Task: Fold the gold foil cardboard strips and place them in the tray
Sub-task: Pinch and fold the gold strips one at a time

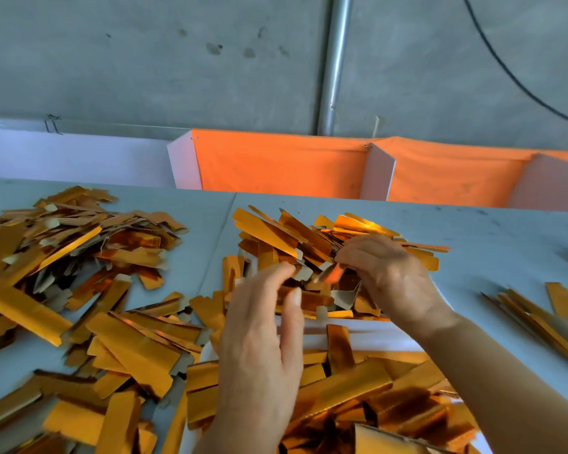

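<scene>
left hand (259,339): released, fingers straight | right hand (387,273): pinching strip (333,275) over pile (276,234)

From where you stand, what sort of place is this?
Probably a small workshop or factory bench for hand packaging work. Heaps of gold foil strips cover a grey table, both hands work a pile, and behind is a bare concrete wall with a metal pipe.
</scene>
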Tool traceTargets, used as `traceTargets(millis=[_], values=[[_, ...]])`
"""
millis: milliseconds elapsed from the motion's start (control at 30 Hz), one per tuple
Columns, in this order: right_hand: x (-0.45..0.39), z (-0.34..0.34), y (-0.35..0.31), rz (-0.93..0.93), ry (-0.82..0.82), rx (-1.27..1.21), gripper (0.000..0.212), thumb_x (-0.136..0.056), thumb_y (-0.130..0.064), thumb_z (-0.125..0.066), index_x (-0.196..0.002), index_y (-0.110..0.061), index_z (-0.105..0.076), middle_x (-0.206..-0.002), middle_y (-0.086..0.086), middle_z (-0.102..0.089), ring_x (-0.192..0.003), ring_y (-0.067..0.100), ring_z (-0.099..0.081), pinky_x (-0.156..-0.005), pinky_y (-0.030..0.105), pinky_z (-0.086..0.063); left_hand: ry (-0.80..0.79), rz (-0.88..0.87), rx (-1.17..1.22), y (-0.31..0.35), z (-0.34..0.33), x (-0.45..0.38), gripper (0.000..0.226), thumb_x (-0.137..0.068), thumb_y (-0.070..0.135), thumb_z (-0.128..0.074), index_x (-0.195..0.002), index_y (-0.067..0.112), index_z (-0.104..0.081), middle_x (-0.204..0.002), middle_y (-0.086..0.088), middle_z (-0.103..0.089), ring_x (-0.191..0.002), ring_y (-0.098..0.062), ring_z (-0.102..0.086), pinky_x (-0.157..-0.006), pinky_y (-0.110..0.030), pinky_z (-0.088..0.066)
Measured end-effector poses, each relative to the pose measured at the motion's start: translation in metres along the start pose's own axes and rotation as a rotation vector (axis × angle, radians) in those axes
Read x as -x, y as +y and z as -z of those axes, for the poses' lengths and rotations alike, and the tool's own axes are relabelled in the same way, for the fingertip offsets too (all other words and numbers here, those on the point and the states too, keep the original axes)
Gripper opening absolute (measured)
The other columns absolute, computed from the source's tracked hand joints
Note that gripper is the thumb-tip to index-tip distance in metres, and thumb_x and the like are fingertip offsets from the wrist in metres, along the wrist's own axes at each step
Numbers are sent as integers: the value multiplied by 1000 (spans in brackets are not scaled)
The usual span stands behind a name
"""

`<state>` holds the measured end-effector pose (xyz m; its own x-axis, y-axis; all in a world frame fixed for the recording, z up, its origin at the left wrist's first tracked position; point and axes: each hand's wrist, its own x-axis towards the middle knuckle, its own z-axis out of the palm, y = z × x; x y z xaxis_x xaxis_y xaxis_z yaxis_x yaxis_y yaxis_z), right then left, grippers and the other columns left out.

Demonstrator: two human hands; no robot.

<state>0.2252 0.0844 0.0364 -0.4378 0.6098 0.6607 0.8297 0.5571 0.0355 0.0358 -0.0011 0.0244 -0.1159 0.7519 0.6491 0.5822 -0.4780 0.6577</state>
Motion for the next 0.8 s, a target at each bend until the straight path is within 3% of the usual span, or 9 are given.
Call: traceTargets(millis=[100, 233, 333, 433, 500, 567, 633, 700, 800], values=[[17, 21, -23, 105, 158, -126, 16, -87, -2, -62, -97, -3, -75, -106, 5, -71, -111, 28, -61, -92, 32, -50, -34, 222, 247, 0, 3, -3, 34, -88, 49, -37, -117, 38, -49, -115, 23, -58, -102, 8, -56, -82, -9, -45], [34, 31, -47, 177, 191, -105, 27, -98, -17, -50, -99, -4, -75, -109, 3, -70, -116, 26, -56, -96, 28, -46, -237, 407, 650, 0, 4, -5, 34, -79, 54, -49, -107, 35, -52, -104, 18, -68, -94, -5, -67, -77, -27, -56], [39, 31, -56, 196, 192, -80, 29, -100, -18, -50, -97, -4, -75, -108, 4, -71, -114, 27, -58, -88, 33, -52, -414, 440, 742, 2, 4, -1, 23, -78, 48, -59, -98, 37, -62, -98, 8, -70, -90, -12, -68, -73, -29, -57], [38, 31, -60, 165, 147, -158, 20, -94, -5, -55, -104, -4, -72, -112, 5, -68, -117, 26, -58, -91, 34, -51, -371, 487, 767, -1, 5, -2, 13, -78, 33, -61, -89, 34, -68, -88, 3, -71, -83, -14, -69, -66, -23, -55], [35, 36, -60, -29, 155, -331, 25, -91, -4, -55, -111, -12, -67, -116, -2, -64, -118, 20, -56, -96, 25, -45, -319, 455, 672, -4, 4, -2, 14, -82, 28, -61, -89, 37, -68, -87, 8, -71, -81, -10, -68, -61, -17, -53], [27, 45, -62, -384, 175, -554, 28, -92, -35, -58, -119, -30, -60, -114, -19, -63, -111, 6, -59, -87, 13, -46, -306, 308, 461, -4, 4, -1, 18, -89, 25, -58, -90, 40, -67, -89, 16, -67, -80, -7, -66, -59, -18, -53], [18, 50, -60, -674, 89, -813, 52, -76, -60, -66, -121, -37, -56, -103, -21, -67, -94, -3, -63, -71, 10, -49, -303, 116, 285, 0, 2, 0, 22, -93, 17, -55, -90, 36, -67, -91, 19, -63, -83, -3, -63, -64, -15, -50], [11, 49, -54, -793, -8, -966, 62, -65, -63, -74, -118, -33, -59, -93, -9, -70, -78, 4, -67, -58, 13, -48, -310, -16, 230, 3, -2, 2, 22, -93, 10, -54, -92, 29, -67, -93, 17, -61, -92, -3, -60, -71, -14, -47], [8, 45, -55, -814, -23, -1037, 37, -65, -46, -71, -95, -25, -70, -74, 0, -70, -64, 11, -66, -55, 18, -49, -324, -62, 250, 2, -3, 2, 23, -93, 7, -55, -96, 26, -68, -94, 15, -62, -94, -6, -60, -72, -21, -49]])
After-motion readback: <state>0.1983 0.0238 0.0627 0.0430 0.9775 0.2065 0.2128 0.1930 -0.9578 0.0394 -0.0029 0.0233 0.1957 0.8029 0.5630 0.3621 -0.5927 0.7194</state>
